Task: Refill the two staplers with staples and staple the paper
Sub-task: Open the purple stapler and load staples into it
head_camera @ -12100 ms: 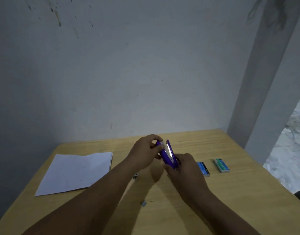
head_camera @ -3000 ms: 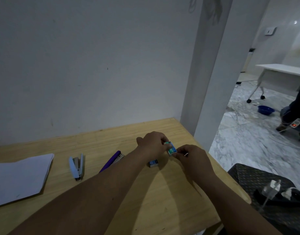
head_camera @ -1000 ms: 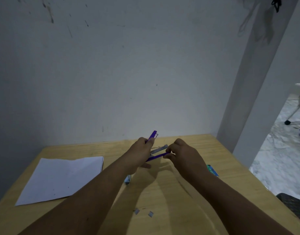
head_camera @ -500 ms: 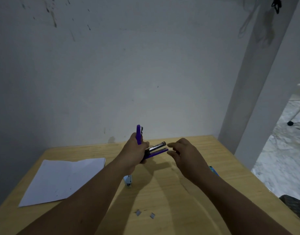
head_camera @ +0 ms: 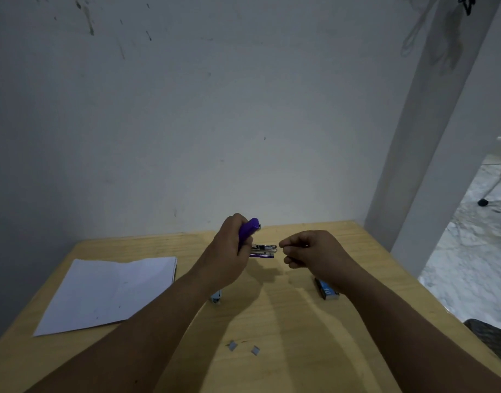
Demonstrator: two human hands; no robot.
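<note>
My left hand (head_camera: 232,251) grips the purple stapler (head_camera: 250,231) above the wooden table (head_camera: 300,321). The stapler's purple top is swung up, and its metal staple channel (head_camera: 264,250) points right. My right hand (head_camera: 314,251) hovers just right of the channel's tip with thumb and fingers pinched together; whether staples are between them is too small to tell. The light blue stapler (head_camera: 216,296) lies on the table, mostly hidden under my left forearm. A sheet of white paper (head_camera: 107,290) lies at the left.
A blue staple box (head_camera: 327,289) lies on the table under my right wrist. Two small loose staple pieces (head_camera: 243,347) lie near the front. A wall stands behind the table, a pillar (head_camera: 430,137) at the right, and tiled floor beyond it.
My left hand lowered the stapler a little and its lid tilted forward. My right hand closed from spread fingers into a pinch and stays near the channel's tip.
</note>
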